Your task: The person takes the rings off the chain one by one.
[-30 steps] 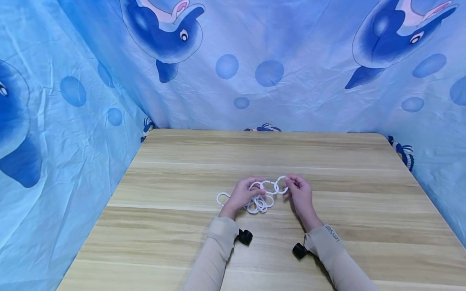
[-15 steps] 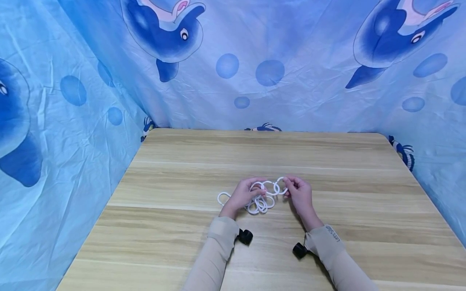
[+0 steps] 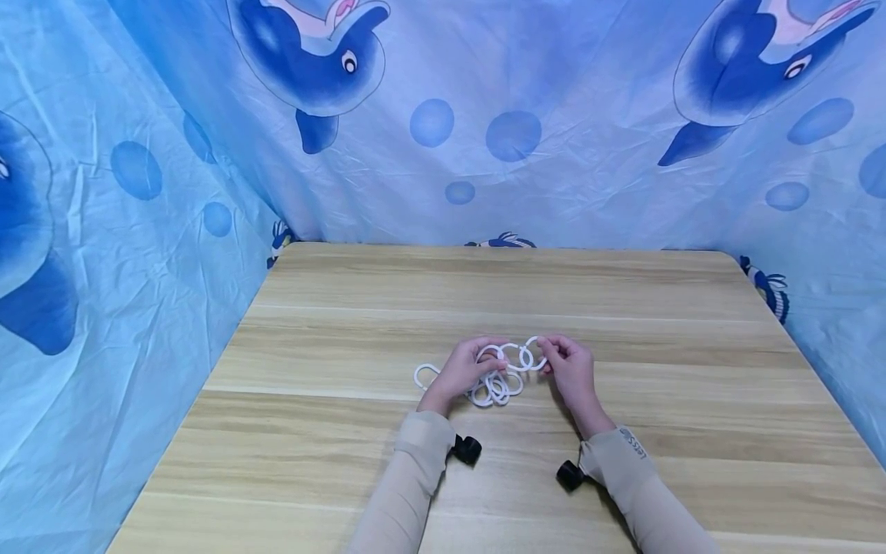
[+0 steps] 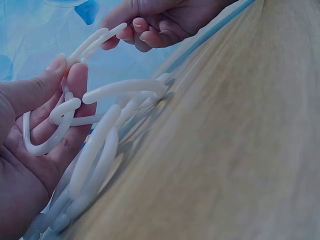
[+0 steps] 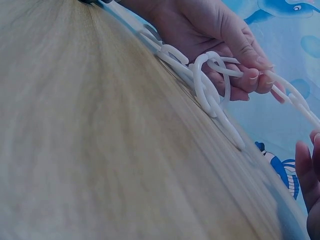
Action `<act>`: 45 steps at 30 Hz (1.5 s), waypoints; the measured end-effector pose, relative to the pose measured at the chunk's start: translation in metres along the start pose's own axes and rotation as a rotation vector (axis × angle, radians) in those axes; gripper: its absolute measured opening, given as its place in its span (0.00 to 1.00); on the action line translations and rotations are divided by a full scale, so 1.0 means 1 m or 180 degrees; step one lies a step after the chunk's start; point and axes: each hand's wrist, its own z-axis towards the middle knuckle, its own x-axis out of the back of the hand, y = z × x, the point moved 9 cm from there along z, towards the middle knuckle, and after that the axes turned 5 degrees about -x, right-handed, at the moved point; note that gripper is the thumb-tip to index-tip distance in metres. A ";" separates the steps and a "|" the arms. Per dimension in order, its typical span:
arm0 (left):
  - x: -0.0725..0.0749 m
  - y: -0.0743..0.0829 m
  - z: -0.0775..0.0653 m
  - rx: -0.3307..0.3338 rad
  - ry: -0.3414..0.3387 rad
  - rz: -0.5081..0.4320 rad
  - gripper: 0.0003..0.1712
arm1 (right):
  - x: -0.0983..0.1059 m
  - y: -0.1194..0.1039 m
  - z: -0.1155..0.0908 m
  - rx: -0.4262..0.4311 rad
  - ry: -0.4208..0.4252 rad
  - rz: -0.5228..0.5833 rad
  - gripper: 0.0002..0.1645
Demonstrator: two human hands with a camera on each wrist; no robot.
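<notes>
White plastic C-shaped rings are hooked together into a chain. My left hand (image 3: 462,368) pinches part of the chain between thumb and fingers. In the left wrist view another ring (image 4: 50,145) hangs in front of its palm. On the right, my right hand (image 3: 573,373) pinches the end ring (image 3: 531,339) of the same chain. A middle ring (image 3: 515,370) spans the gap between the hands, linked to the end ring. Below the left hand, several more linked rings (image 5: 205,95) lie bunched on the table. One ring (image 3: 425,366) sticks out left of the left wrist.
The wood-grain table (image 3: 332,477) reaches to a blue dolphin-print curtain (image 3: 471,69) at the back and sides. A black wrist camera (image 3: 467,450) sits on the left sleeve, and another black camera (image 3: 571,476) on the right.
Both hands stay almost in place. The right fingertips have shifted very slightly left over the end ring.
</notes>
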 end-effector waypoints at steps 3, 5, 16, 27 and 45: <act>0.000 0.000 0.000 -0.0012 0.0000 0.0032 0.23 | 0.000 0.000 0.000 0.0027 0.0002 -0.0074 0.15; 0.000 0.000 0.001 -0.0011 -0.0001 0.0071 0.23 | 0.000 0.000 0.000 0.0042 -0.0005 -0.0134 0.15; -0.002 -0.002 0.003 -0.0005 -0.0011 0.0170 0.23 | -0.003 -0.001 0.001 0.0186 -0.0064 -0.0225 0.12; -0.004 0.000 0.003 -0.0066 -0.0054 0.0137 0.23 | -0.004 -0.001 0.001 0.0219 -0.0109 -0.0200 0.12; -0.003 0.002 0.002 -0.0103 -0.0039 0.0210 0.23 | -0.005 0.001 0.001 0.0145 -0.0145 -0.0288 0.14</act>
